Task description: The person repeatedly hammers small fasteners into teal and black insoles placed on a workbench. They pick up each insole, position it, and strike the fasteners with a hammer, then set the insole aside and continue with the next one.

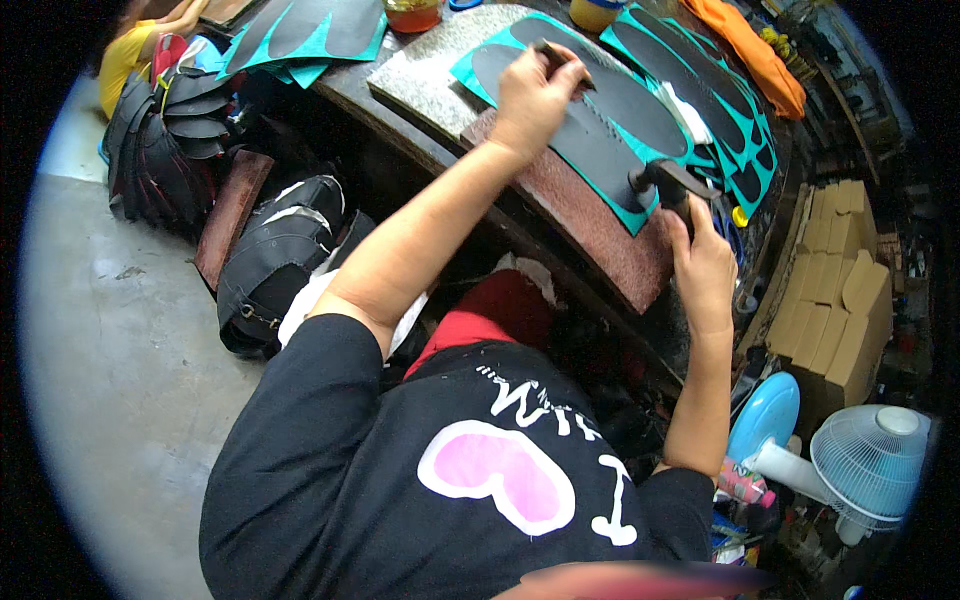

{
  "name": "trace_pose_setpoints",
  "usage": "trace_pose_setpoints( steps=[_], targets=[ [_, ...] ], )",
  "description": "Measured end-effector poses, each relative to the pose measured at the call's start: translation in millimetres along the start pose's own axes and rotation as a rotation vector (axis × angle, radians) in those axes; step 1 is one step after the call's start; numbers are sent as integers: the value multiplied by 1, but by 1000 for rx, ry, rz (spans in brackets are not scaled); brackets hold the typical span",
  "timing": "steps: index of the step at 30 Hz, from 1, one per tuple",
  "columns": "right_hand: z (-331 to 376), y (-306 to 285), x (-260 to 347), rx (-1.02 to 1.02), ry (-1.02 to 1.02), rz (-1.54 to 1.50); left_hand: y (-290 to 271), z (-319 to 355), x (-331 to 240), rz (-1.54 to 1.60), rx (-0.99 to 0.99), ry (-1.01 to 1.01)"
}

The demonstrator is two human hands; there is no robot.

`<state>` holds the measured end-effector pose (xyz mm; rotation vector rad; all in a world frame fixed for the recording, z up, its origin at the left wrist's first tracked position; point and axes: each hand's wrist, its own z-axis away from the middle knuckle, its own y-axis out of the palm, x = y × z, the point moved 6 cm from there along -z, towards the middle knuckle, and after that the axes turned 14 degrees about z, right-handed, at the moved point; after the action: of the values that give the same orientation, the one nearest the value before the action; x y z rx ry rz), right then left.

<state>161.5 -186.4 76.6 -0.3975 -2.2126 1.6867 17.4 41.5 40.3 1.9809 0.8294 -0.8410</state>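
A teal sheet (633,215) bearing dark grey sole-shaped pieces (600,150) lies on stone slabs at the table's near edge. Over its far left part my left hand (540,95) is closed, fingers pinched around a small dark item that I cannot make out. My right hand (705,262) wraps the handle of a dark hammer (655,180) at the sheet's near right corner. The hammer's round face is just above or on the sheet; I cannot tell which. Beneath the sheet are a pale grey slab (420,75) and a reddish-brown slab (635,265).
More teal sheets with dark pieces lie at left (310,40) and right (745,190). A jar of amber liquid (412,14) and an orange cloth (750,55) sit at the back. Cardboard boxes (830,290) and a fan (870,465) stand right. Another person (125,65) is far left.
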Motion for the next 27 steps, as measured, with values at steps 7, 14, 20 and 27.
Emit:
trace_pose_setpoints(
  steps=[7, 14, 20, 27],
  targets=[
    [-2, -5, -2, 46, 30, -24, -1, -1, 12, -274, 126, -138],
    [-16, -19, -2, 36, 63, -113, -12, 1, 15, -92, -40, -125],
    [-24, -93, 19, -323, -115, -537, -1, 1, 8, -429, 124, -16],
    [-42, -53, 45, -359, -151, -255, 44, 18, -10, -915, 461, 441]
  ],
)
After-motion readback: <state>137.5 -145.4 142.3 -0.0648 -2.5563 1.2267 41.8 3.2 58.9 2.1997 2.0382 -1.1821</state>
